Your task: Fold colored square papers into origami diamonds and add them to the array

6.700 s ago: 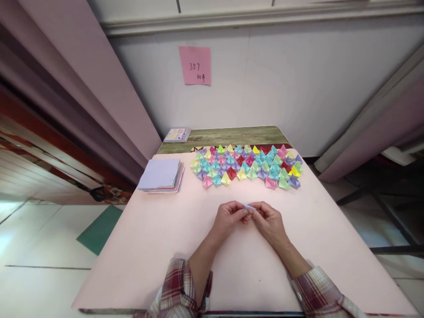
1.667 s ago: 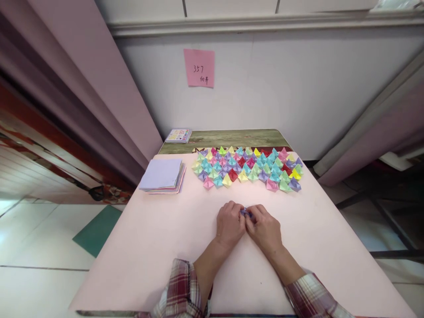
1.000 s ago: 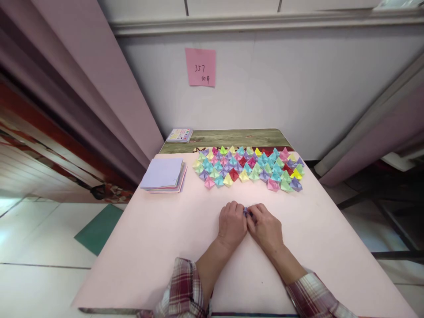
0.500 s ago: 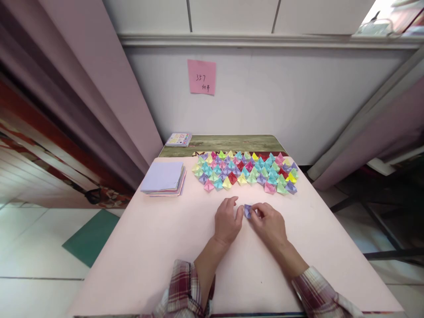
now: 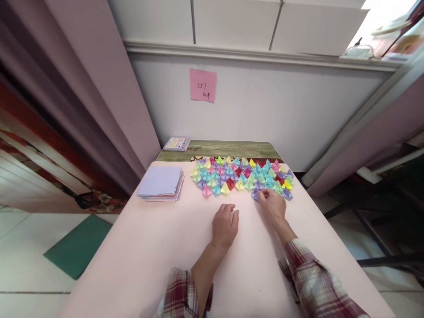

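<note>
My right hand is stretched forward and pinches a small purple folded paper piece at the near edge of a patch of several coloured folded paper pieces. The purple piece touches the front row of that patch. My left hand rests palm down on the pink table, fingers loosely curled, holding nothing. Both arms wear plaid sleeves.
A stack of square paper sheets, lilac on top, lies at the left of the folded pieces. A small paper pack sits on the wooden strip behind. A pink note hangs on the wall. Curtains flank both sides.
Both hands were pinched together on the purple piece near me. My left hand let go and stayed back; my right hand carried the piece forward to the edge of the coloured patch.
</note>
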{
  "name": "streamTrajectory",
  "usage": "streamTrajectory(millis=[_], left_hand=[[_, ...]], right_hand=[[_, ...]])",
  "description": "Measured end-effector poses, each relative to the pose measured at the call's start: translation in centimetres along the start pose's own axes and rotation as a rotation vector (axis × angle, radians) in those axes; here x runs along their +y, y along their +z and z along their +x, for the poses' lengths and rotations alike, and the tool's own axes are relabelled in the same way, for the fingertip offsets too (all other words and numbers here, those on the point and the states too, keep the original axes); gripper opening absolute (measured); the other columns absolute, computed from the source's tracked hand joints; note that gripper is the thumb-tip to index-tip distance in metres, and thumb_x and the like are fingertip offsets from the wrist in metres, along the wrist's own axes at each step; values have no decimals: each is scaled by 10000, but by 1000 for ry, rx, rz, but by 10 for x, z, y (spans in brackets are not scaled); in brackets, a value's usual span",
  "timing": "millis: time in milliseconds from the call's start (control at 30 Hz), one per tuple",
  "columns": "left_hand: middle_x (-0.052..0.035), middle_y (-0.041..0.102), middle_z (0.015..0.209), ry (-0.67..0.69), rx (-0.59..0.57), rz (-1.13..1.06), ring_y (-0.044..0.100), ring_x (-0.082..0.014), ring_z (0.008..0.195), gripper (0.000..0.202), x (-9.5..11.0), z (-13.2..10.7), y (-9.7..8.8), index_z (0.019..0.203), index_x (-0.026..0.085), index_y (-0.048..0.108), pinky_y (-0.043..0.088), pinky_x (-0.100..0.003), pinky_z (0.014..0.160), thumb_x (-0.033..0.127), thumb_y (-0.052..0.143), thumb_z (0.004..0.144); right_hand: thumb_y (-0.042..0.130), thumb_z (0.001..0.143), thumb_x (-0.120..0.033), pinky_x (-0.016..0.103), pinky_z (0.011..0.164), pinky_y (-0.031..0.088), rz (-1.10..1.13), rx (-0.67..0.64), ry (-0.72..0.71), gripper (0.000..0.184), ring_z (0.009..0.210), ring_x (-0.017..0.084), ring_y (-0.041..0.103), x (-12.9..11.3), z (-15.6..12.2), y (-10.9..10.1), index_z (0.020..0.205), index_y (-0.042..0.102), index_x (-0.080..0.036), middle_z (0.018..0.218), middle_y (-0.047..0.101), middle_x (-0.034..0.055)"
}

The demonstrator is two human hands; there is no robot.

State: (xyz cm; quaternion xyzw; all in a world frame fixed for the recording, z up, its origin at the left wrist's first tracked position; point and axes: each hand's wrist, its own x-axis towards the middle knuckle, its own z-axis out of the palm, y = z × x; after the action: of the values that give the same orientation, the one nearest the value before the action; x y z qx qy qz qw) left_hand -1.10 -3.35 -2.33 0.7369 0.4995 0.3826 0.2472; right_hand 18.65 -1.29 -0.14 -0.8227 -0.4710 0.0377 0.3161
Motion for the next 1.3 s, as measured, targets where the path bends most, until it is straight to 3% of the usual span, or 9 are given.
streamTrajectory(millis=[133,300,533,633,800,867,967,1100,1300], left_hand=[[-39,612,939,-1,15,-2,620,-166,847,152,-1,0,0,1013,207,587,494,-291,743,228,482,905],[-36,605,933,12,16,-1,611,-155,814,164,1,2,-1,1025,204,586,492,-278,731,216,477,903],[-42,595,1011,7,89,-30,597,-154,847,183,6,-4,-10,1029,211,587,499,-288,778,173,510,868],[-70,585,1100,39,220,97,564,-207,1038,266,-10,16,-45,1084,210,565,468,-345,904,181,588,820],[-121,539,1198,-139,442,503,479,-290,1177,446,-66,70,-144,1170,178,534,378,-425,1002,330,669,772],[-126,523,1230,-287,365,637,468,-315,1189,496,-87,80,-174,1146,184,564,370,-426,988,440,686,740],[-100,566,1187,-402,104,716,488,-308,1152,554,-106,79,-191,1086,208,599,366,-397,963,545,721,663],[-67,593,1124,-382,49,749,501,-271,1113,491,-110,68,-187,1016,219,606,362,-349,944,525,729,653],[-102,579,1188,-365,3,824,505,-288,1119,421,-96,64,-182,1116,211,553,369,-369,913,439,628,769]], right_hand=[[525,846,-505,251,592,379,180,110,-12,374,597,166,571,11,-28,-7,840,719,-185,672,677,31],[501,852,-576,229,578,388,353,43,57,462,551,142,512,29,-64,-6,734,680,-167,566,577,-15],[527,833,-562,238,602,394,362,-26,57,436,585,160,547,29,-64,-8,740,695,-171,569,585,-11],[528,828,-568,249,611,405,368,-34,68,444,618,183,581,33,-65,-9,759,711,-169,591,625,10],[536,815,-555,250,628,404,329,-116,118,401,648,188,597,35,-67,-13,796,719,-199,611,640,-2],[536,810,-553,251,634,399,303,-156,133,390,652,190,595,34,-67,-14,805,719,-208,595,629,-8],[532,805,-565,253,637,394,293,-189,134,398,656,191,591,34,-66,-16,806,717,-212,588,621,-10],[531,801,-582,249,633,392,294,-210,130,410,642,180,582,36,-66,-17,800,714,-215,584,610,-18],[529,805,-584,259,641,394,295,-216,111,409,681,199,607,38,-67,-16,818,711,-218,617,630,-9]])
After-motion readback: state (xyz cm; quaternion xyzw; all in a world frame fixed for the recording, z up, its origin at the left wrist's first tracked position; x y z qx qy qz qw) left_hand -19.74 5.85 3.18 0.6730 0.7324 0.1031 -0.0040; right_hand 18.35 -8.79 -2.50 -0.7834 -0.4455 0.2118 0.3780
